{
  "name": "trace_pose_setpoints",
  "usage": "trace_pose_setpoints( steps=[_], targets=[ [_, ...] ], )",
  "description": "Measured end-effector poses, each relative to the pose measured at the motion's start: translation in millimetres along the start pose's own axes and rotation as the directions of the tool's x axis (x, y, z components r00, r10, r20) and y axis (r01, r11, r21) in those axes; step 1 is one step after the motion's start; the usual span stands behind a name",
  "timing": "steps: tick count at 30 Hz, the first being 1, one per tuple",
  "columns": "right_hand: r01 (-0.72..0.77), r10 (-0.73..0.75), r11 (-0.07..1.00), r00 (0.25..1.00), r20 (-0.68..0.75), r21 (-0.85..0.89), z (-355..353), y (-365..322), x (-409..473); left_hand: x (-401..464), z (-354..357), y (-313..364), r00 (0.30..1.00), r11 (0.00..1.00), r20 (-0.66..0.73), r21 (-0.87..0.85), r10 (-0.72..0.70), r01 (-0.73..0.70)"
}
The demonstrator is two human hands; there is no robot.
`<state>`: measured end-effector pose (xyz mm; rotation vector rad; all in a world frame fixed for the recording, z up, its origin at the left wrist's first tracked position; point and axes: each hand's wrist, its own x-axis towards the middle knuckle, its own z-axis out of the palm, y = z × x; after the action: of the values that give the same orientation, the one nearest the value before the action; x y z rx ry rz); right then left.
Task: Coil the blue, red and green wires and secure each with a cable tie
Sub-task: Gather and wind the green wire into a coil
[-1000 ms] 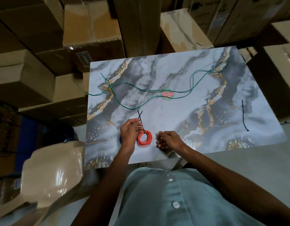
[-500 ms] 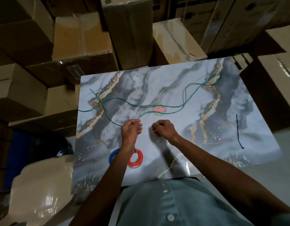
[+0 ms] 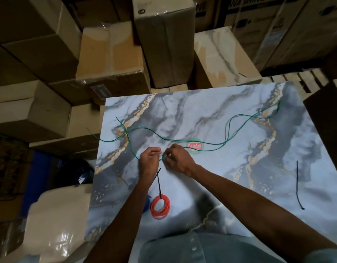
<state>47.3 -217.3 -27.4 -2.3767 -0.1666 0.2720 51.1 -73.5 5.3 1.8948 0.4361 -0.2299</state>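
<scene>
A long green wire [image 3: 211,143] lies loose in waves across the marble-patterned table [image 3: 230,186]. My left hand [image 3: 149,162] and my right hand [image 3: 178,158] meet at a near bend of that wire, and both pinch it. The red wire [image 3: 160,206] is a tied coil near the front edge, with a black cable tie's tail [image 3: 159,182] sticking up from it. The blue coil [image 3: 147,203] shows only as a sliver behind my left forearm. A loose black cable tie [image 3: 297,185] lies on the right of the table.
Stacked cardboard boxes [image 3: 163,44] crowd the far and left sides of the table. A beige plastic chair [image 3: 57,219] stands at the lower left. A red sticker [image 3: 194,145] sits at the table's middle, under the green wire.
Both hands have left the red coil, reached forward to the green wire and taken hold of it. The red coil now lies alone near the front edge.
</scene>
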Motion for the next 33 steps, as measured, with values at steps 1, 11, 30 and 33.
trace_pose_setpoints(
  steps=[1, 11, 30, 33],
  targets=[
    [-0.022, 0.023, 0.998, 1.0, -0.012, 0.051, -4.4, -1.6, -0.6, -1.1, 0.7, 0.4, 0.998, 0.998, 0.028, 0.043, 0.047, -0.048],
    [-0.071, 0.363, 0.783, 0.858, -0.363, 0.617, -97.3, -22.6, -16.0, -9.9, 8.6, 7.7, 0.961, 0.934, 0.114, 0.228, 0.253, -0.273],
    [-0.037, 0.048, 0.999, 0.905, -0.422, 0.036, -121.7, -32.9, -50.3, -65.5, 5.7, 60.4, 0.885, 0.898, 0.462, -0.412, 0.056, 0.158],
    [0.141, -0.172, 0.982, 0.939, -0.298, -0.125, -127.0, -46.7, -52.2, -69.2, -4.1, 64.5, 0.782, 0.8, 0.621, -0.496, 0.054, 0.338]
  ],
)
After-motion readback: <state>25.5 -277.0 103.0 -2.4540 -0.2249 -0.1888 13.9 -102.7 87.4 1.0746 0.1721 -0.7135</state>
